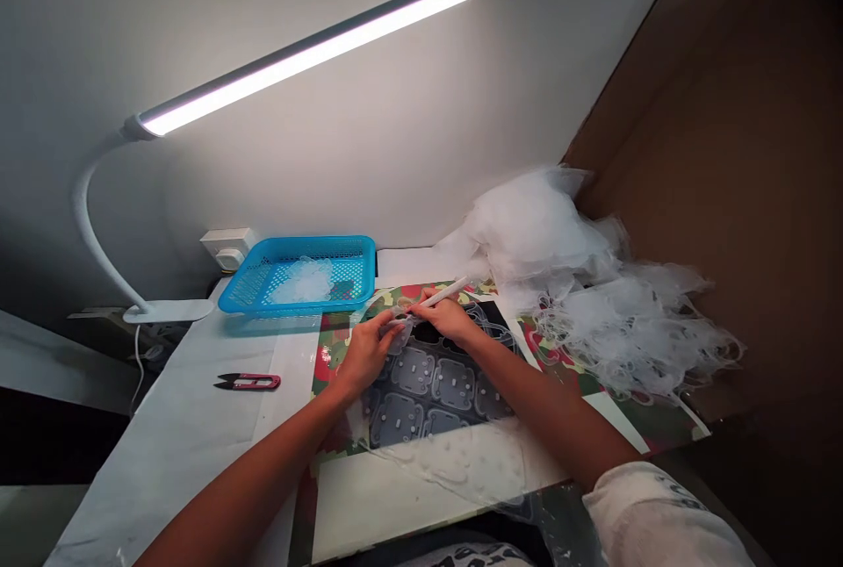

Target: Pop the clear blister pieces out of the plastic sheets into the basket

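A clear moulded rubber sheet [431, 391] with several square pad shapes lies on a dark mat over a patterned table cover. My left hand [366, 348] pinches a small translucent piece [399, 326] at the sheet's far edge. My right hand [448, 317] is closed round a thin white pen-like tool [448, 292], whose tip meets that piece. Both hands almost touch above the sheet.
A blue mesh basket [356, 282] holding clear pieces stands at the back left. Red thread snips [248, 382] lie on the white cloth at left. A heap of clear trimmings [593, 286] fills the right side, against a cardboard wall [724, 154]. A lit desk lamp [309, 49] arches overhead.
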The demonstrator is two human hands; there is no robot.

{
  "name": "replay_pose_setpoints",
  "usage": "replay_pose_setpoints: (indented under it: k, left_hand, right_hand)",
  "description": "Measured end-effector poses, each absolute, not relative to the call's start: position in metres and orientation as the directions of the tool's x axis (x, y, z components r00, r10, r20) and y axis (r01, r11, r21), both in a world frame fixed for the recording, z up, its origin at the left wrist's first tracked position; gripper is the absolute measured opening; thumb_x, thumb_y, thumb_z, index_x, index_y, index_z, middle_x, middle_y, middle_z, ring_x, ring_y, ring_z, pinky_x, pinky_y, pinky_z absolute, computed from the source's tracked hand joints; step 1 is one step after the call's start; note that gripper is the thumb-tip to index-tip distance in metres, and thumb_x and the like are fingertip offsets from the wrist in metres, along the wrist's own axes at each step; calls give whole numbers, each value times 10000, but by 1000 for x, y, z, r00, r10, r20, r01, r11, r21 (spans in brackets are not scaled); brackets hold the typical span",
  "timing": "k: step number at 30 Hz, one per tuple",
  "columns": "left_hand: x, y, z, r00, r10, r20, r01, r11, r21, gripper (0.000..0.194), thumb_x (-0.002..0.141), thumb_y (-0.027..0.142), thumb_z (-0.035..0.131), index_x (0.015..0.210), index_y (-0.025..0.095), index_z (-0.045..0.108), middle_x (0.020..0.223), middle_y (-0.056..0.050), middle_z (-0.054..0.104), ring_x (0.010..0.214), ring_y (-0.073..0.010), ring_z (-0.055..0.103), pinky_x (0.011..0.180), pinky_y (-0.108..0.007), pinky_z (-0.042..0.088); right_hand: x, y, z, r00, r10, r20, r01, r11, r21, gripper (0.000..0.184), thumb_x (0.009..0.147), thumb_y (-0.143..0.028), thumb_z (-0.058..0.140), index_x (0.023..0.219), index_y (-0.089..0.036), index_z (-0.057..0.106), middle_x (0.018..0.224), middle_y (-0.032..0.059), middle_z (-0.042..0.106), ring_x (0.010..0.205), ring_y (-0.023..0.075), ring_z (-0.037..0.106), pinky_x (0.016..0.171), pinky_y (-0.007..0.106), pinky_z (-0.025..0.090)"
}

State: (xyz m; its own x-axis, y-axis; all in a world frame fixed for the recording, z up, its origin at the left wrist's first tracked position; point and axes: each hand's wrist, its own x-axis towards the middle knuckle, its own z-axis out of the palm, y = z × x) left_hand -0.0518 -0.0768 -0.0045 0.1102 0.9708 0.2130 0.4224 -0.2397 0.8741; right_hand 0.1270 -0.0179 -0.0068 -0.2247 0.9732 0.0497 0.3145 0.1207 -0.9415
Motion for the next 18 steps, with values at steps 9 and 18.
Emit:
replay_pose_setpoints:
  k: [9, 18]
  left_hand:
    - [-56, -81, 3, 98, 990, 106, -75, -98, 992, 323, 825, 483, 648, 824, 170, 568, 777, -19, 693, 700, -159, 645, 682, -258, 503]
    - [-129, 2, 58, -240, 897, 370, 558, -184, 809, 306, 965, 419, 468, 1079, 146, 546, 949, -82, 692, 755, -164, 667, 691, -329, 570]
  right_hand:
    - [140, 9, -19, -133, 985, 108, 411, 154, -898, 294, 749, -433, 604, 613, -221, 453, 568, -57, 500, 565, 125, 446, 552, 248, 317]
    - [106, 69, 6, -166, 967, 191, 348, 239, -907, 200, 826, -308, 549, 695, -228, 422, 666, -41, 582, 583, 115, 539, 578, 232, 393]
